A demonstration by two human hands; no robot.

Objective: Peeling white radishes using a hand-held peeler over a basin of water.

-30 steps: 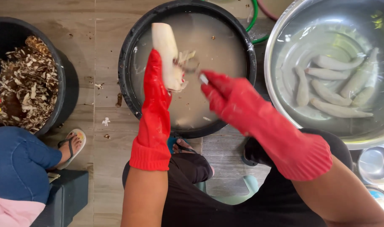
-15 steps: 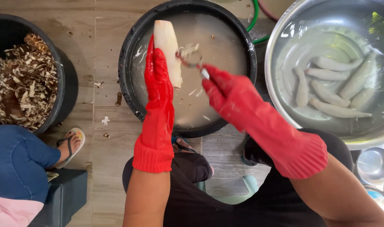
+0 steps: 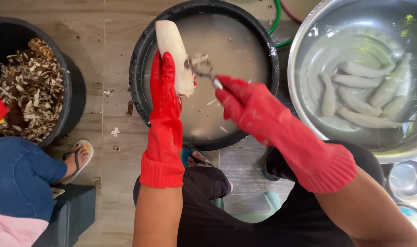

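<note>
Long red rubber gloves with ribbed cuffs on left hand (image 3: pixel 165 89) and right hand (image 3: pixel 245 103); black trousers.

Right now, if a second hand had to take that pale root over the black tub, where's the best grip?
Probably the upper bare end of the pale root, approached from the far left side. It stands roughly upright, tilted left; the left hand wraps its lower half, and the right hand works a peeler against its right face. Only the top is free.
</note>
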